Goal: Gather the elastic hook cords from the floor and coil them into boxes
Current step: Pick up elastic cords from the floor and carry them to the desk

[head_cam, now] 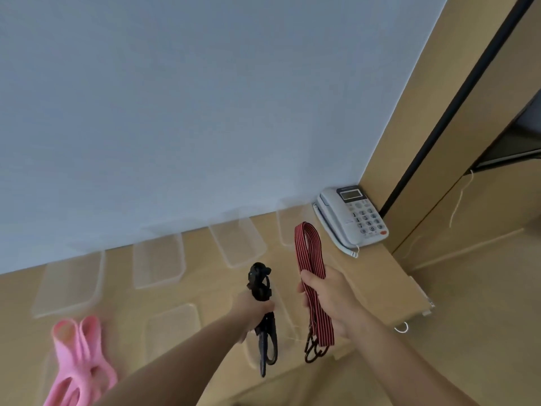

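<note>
Standing behind the person and taking the single head view as found: the left hand [254, 310] is closed in a fist around the middle of a black cord [259, 284], which is bunched into a bundle. A knotted end stands up above the knuckles and dark loops hang below the fist. The right hand [328, 297], just beside it but not touching, has fingers and thumb wrapped round a red-and-black striped cord [308, 247] folded into a long loop. The fold rises above the hand, and dark hooks [313, 351] dangle at the lower end. Both cords are held in the air over a wood-toned surface [205, 288]. Along the foot of the pale grey wall [175, 112] lies a row of clear boxes [158, 263]. Their outlines are blurred, and I cannot tell if anything is in them. Another clear box [172, 326] lies nearer, left of the left forearm. A pink cord [85, 356], looped and blurred, lies at the lower left, well apart from both hands. A white desk telephone [351, 218] sits in the corner to the right of the boxes.
</note>
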Demonstrator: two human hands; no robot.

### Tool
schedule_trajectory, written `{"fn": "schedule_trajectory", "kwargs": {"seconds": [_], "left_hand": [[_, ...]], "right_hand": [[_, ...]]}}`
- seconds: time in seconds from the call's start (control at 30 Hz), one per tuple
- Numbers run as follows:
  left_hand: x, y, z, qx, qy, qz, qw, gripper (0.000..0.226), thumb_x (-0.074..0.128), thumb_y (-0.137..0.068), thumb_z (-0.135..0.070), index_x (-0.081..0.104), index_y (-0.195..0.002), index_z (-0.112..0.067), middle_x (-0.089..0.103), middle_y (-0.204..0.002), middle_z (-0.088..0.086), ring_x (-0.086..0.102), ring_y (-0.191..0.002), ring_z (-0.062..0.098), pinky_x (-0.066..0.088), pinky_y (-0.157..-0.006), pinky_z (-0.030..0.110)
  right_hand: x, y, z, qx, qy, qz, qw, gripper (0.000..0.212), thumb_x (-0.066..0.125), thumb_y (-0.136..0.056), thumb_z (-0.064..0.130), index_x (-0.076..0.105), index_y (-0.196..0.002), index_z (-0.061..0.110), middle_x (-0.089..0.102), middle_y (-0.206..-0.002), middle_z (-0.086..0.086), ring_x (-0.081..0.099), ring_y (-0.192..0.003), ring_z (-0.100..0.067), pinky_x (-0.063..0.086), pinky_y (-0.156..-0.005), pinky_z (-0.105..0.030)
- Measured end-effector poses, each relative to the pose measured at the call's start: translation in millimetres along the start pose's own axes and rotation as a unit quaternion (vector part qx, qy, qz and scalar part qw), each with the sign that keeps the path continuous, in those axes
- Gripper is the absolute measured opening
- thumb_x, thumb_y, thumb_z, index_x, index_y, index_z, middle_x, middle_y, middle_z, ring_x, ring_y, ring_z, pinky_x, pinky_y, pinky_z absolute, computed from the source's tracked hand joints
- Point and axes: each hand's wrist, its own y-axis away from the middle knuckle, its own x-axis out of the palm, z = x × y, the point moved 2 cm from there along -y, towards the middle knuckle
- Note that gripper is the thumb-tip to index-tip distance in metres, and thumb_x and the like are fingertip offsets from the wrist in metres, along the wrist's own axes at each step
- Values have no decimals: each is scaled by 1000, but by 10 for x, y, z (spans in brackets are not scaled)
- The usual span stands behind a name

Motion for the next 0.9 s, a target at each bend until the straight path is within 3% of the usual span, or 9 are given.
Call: {"fn": "schedule_trajectory", "kwargs": {"seconds": [0.23, 0.33, 0.4, 0.47, 0.57, 0.63, 0.73, 0.9], "left_hand": [[-21, -220, 44, 35, -73, -68, 994, 25, 71, -85, -23, 46, -84, -19, 58, -84, 1, 55, -69, 9, 38, -45, 15], [-7, -233, -9, 58, -164, -73, 982, 29, 70, -83, -34, 50, -96, -17, 60, -92, 1, 57, -77, 11, 46, -57, 19], [17, -215, -87, 58, -295, -108, 948, 49, 63, -80, -52, 47, -109, -17, 55, -102, -2, 56, -96, 18, 46, -73, 27], [58, -208, -228, 87, -415, -170, 889, 55, 51, -80, -62, 45, -114, -19, 45, -105, -3, 48, -106, 20, 40, -85, 32], [160, -203, -497, 163, -459, -238, 841, 44, 45, -82, -54, 45, -110, -20, 45, -106, -2, 42, -98, 19, 38, -86, 32], [305, -252, -648, 191, -450, -245, 838, 39, 44, -84, -45, 47, -112, -19, 49, -110, 0, 44, -98, 19, 40, -87, 32], [404, -325, -730, 206, -469, -203, 835, 47, 45, -89, -41, 47, -130, -17, 48, -126, 2, 45, -115, 22, 42, -97, 36], [710, -459, -844, 171, -448, -189, 857, 49, 48, -91, -39, 46, -135, -18, 45, -135, 0, 40, -125, 21, 43, -98, 36]], "right_hand": [[-136, -259, 30, 13, 4, -1, 1000, 12, 56, -96, 17, 57, -97, 5, 66, -72, -6, 59, -57, -21, 48, -54, -33], [-282, -341, 34, 26, 9, -52, 998, 12, 55, -96, 16, 59, -93, 4, 64, -66, -4, 59, -50, -16, 48, -47, -27], [-442, -423, 55, 32, 16, -73, 997, 12, 54, -96, 14, 59, -93, 4, 63, -69, -7, 59, -50, -17, 48, -47, -28], [-603, -524, 94, 39, 38, -73, 996, 12, 53, -96, 10, 58, -87, 4, 62, -67, -8, 58, -51, -22, 48, -49, -30], [-796, -765, 103, 53, 74, -67, 994, 14, 51, -94, 5, 60, -84, 2, 61, -67, -10, 55, -49, -22, 46, -45, -28], [-934, -964, 93, 62, 109, -58, 990, 14, 52, -93, 6, 61, -84, 1, 62, -69, -12, 55, -52, -24, 45, -48, -29], [-933, -1193, 0, 69, 143, -40, 986, 12, 53, -91, 5, 60, -82, 3, 63, -67, -13, 55, -51, -23, 45, -49, -27], [-1067, -1564, -204, 53, 233, -19, 971, 12, 60, -90, 11, 63, -95, 0, 68, -86, -20, 63, -73, -29, 50, -64, -37]]}}
